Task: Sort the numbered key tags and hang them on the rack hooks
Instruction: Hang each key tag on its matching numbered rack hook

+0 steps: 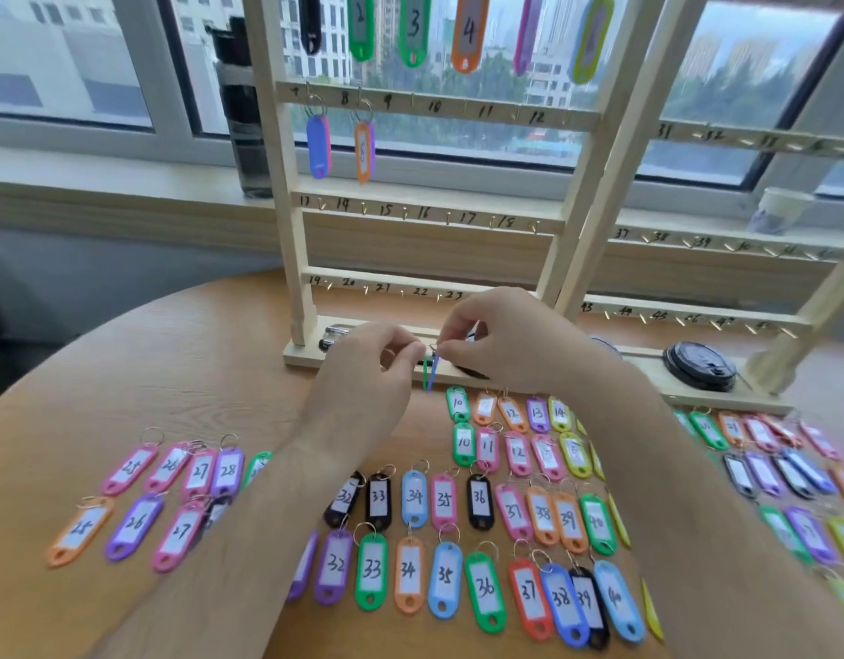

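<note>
You held your left hand (367, 361) and right hand (498, 340) close together, just in front of the base of the pale wooden rack (287, 211) with its numbered rails and small brass hooks. Each hand pinched, thumb against forefinger, at the ring of a green and blue pair of plastic key tags (430, 373). The pair hung edge-on below your fingertips, so their numbers could not be read.

Your right hand hid the end of the rack's lowest rail, past hook 23. On the rack's second rail a blue-and-pink tag (318, 145) hung under 7 and an orange-and-purple tag (364, 152) under 8. More coloured tags hung from the top rail.

In front of the rack, rows of numbered coloured tags (477, 506) lay flat on the round wooden table (182, 363), and your forearms covered part of them. To the right of the rack stood a second wooden rack (695, 312) with a black round lid (699, 366) on its base. Behind the rack's left post a dark bottle (241, 111) stood on the windowsill.
</note>
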